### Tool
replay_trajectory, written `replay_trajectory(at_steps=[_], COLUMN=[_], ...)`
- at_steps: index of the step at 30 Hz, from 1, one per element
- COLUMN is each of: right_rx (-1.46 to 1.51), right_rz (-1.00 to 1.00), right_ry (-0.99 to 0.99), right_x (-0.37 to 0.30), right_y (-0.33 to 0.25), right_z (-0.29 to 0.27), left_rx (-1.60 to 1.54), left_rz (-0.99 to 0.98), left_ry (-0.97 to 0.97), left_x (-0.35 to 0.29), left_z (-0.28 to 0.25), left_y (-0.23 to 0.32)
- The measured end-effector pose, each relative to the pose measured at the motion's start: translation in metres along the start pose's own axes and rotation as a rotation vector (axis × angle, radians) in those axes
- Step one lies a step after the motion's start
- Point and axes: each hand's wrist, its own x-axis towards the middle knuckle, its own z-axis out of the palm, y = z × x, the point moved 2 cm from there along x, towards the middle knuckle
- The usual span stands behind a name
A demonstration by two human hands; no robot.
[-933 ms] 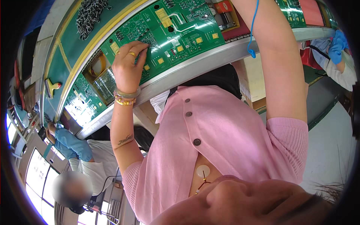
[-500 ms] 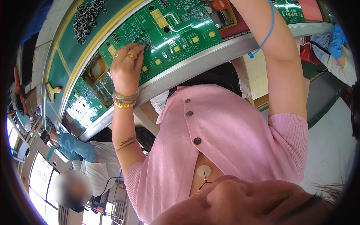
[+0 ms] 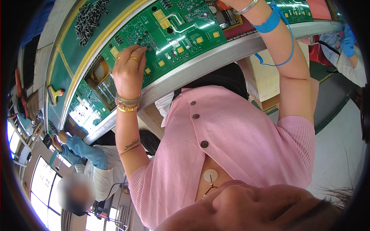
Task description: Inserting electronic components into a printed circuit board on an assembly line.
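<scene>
A large green printed circuit board [image 3: 174, 40] with gold square pads lies in the conveyor track in front of me. My left hand [image 3: 129, 73] is over its left part, thumb and fingertips drawn together just above the board. Whatever is between those fingertips, if anything, is too small or hidden to tell. My right hand [image 3: 234, 3] is at the top edge of the view, beyond the board's right end, with its fingers cut off by the frame. A blue wrist strap [image 3: 269, 22] with a coiled cord circles the right wrist, beside a silver bangle.
A metal rail [image 3: 185, 71] runs along the near side of the track. Dark small parts [image 3: 88, 23] lie heaped on the green bench at the far left, with a yellow-handled brush [image 3: 55, 93] nearby. Co-workers in blue sleeves [image 3: 86, 152] sit at left and far right.
My right arm has drawn back toward me, bringing the wrist, bangle and blue strap into view. My left hand has barely moved. The board has shifted slightly left.
</scene>
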Motion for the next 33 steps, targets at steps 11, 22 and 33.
replay_trajectory(at_steps=[11,22,33], right_rx=[0.179,0.309,0.271], right_rz=[0.272,0.291,0.37], right_ry=[-0.166,-0.16,-0.307], right_x=[-0.004,-0.046,-0.067], right_y=[-0.008,-0.007,-0.002], right_z=[-0.018,-0.011,-0.012], left_rx=[-0.032,0.053,-0.712], left_rz=[0.034,-0.004,-0.42], left_ry=[-0.018,-0.047,-0.009], left_x=[0.006,0.006,-0.011], left_z=[-0.001,0.001,-0.006], left_y=[0.003,0.006,-0.031])
